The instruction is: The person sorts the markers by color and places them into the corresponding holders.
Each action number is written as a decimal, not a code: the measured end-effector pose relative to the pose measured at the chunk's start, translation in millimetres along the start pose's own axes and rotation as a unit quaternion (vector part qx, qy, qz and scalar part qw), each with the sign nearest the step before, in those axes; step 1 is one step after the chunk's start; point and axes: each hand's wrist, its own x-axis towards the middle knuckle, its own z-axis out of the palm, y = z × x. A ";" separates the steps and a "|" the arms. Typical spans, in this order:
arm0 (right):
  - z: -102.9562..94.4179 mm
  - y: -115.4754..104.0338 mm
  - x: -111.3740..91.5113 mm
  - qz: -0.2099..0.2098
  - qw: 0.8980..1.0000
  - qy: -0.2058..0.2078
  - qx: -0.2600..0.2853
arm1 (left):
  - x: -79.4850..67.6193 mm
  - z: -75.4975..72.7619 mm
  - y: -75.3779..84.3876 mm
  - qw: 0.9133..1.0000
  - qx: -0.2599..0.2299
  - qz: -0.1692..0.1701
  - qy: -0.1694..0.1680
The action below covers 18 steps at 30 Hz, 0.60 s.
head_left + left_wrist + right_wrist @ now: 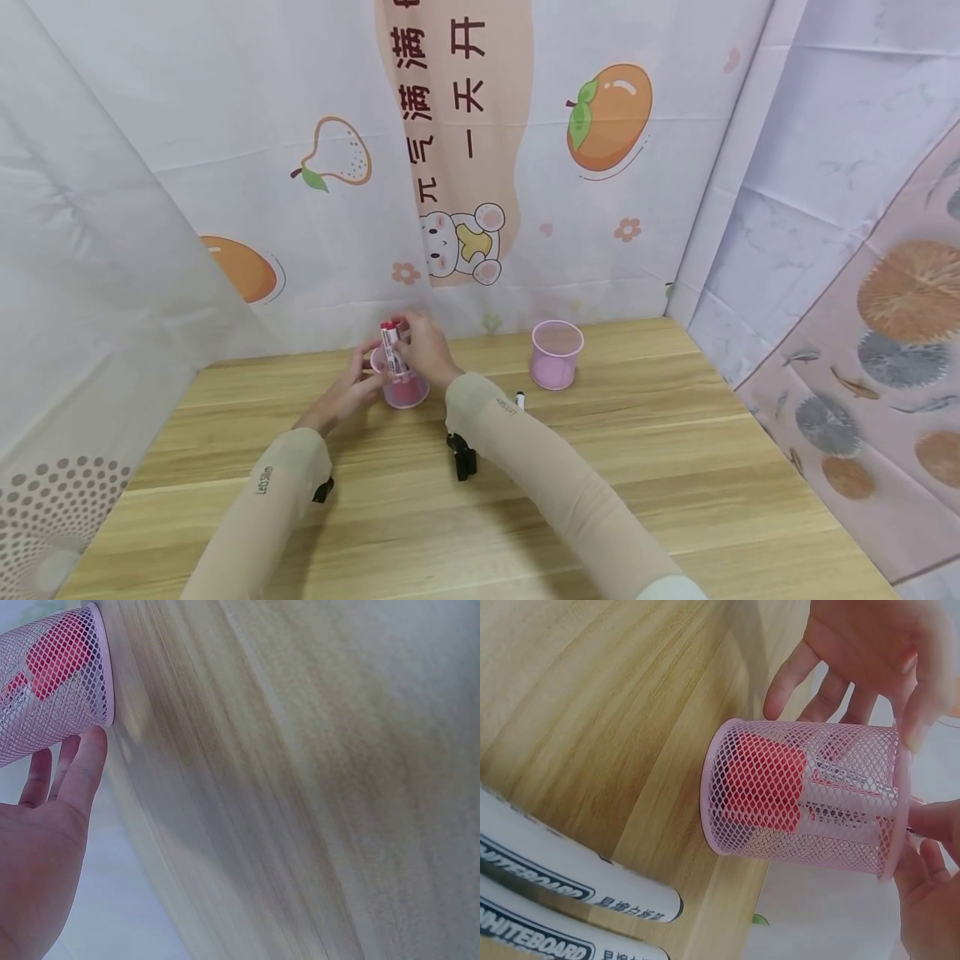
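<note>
On table [697,467]: two cups [406,393] [554,372], two hands [351,392] [426,348] at one, two loose markers [570,862] [562,930].

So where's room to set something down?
Bare wooden tabletop: right of the right round pink mesh cup, and between the beige sleeves. Crowded: matching left cup, left hand and right hand; white cylindrical markers near right sleeve.

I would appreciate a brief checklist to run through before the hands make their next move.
1. Pink cylindrical mesh cup upright on the wood-grain table: ok.
2. Left hand at that cup's side: ok.
3. Right hand on the red-and-white cylindrical markers: ok.
4. Exact number of those markers: cannot tell; they overlap.
5. White cylindrical whiteboard markers off the table: not ok; two lie there.
6. Second pink mesh cup upright: ok.
</note>
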 end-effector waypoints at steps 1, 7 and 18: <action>-0.3 -0.1 -0.2 0.000 1.000 0.000 0.003 | 0.0 0.2 0.6 1.000 -0.001 0.001 0.000; -1.3 1.0 -0.7 -0.004 1.000 -0.008 0.022 | 0.4 0.4 -0.2 1.000 -0.010 0.003 -0.005; -4.9 4.4 -4.2 -0.048 0.999 -0.012 0.007 | -1.2 0.3 1.7 1.000 0.005 -0.002 -0.002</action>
